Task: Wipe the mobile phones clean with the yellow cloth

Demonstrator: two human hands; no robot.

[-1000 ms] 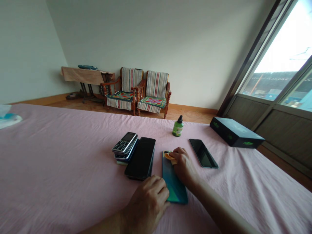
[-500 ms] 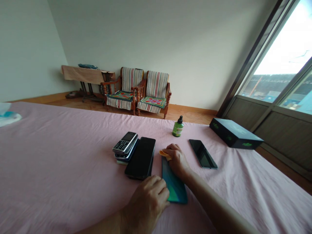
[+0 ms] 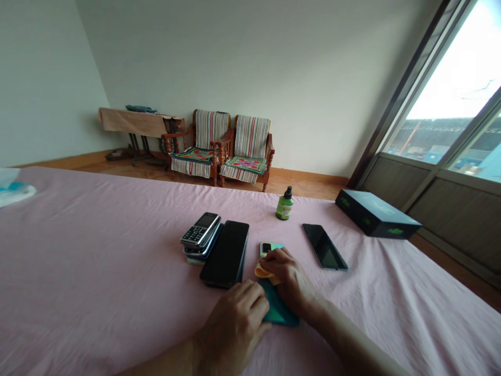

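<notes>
A smartphone (image 3: pixel 282 312) with a shiny blue-green back lies face down on the pink sheet, its camera block at the far end. My right hand (image 3: pixel 288 274) is closed on a yellow cloth (image 3: pixel 263 272) and presses it against the middle of the phone's back. At the phone's near left edge, my left hand (image 3: pixel 240 318) grips with curled fingers; the fingertips are partly hidden. Just left of the phone, a black smartphone (image 3: pixel 227 253) lies on top of another one. Beside these, a keypad phone (image 3: pixel 201 230) tops a pile of several phones.
Another black smartphone (image 3: pixel 324 246) lies to the right. A green spray bottle (image 3: pixel 284 204) stands behind the phones. A black box (image 3: pixel 378 214) sits at the bed's far right edge. A white-and-blue item (image 3: pixel 15 190) is at the far left. Two wooden chairs (image 3: pixel 250 141) stand beyond the bed.
My right hand has slid the yellow cloth from the phone's far end towards me, so the camera block shows. My left hand has stayed at the near left edge.
</notes>
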